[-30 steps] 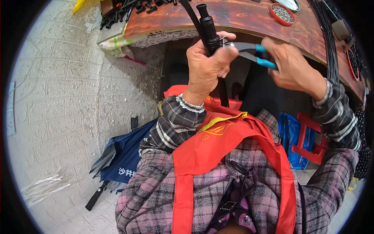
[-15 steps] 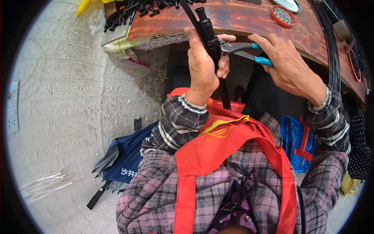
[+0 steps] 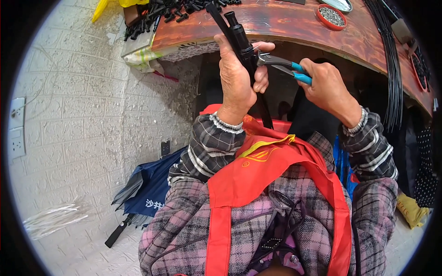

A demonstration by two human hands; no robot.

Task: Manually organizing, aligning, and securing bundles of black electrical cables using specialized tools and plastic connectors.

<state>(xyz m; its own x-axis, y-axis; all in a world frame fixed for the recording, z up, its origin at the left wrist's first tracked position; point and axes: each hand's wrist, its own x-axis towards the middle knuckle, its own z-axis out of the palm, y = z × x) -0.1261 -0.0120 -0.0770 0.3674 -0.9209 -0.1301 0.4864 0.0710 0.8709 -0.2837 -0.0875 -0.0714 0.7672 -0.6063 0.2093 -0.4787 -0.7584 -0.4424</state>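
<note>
My left hand [image 3: 235, 83] is closed around a long black rod-like assembly [image 3: 238, 36]. It has a stepped round end pointing up and a flat black bar beside it, and its lower part runs down toward my lap. In my right hand [image 3: 328, 85] are pliers with teal handles [image 3: 301, 73], gripped with the fingers wrapped round. The pliers' metal jaws [image 3: 262, 60] meet the side of the black assembly, between my left thumb and fingers. A short thin wire end shows by the jaws; what exactly they bite on is too small to tell.
The brown wooden table [image 3: 276, 25] curves across the top. It carries a heap of black plastic parts [image 3: 170, 9], a red dish of small metal pieces [image 3: 331, 17] and a bundle of thin black rods [image 3: 391, 69]. A folded blue umbrella [image 3: 152, 184] leans at the left wall.
My right hand has moved left and closed on the pliers, whose handles were spread wider before. My left hand and the black assembly have shifted slightly left.
</note>
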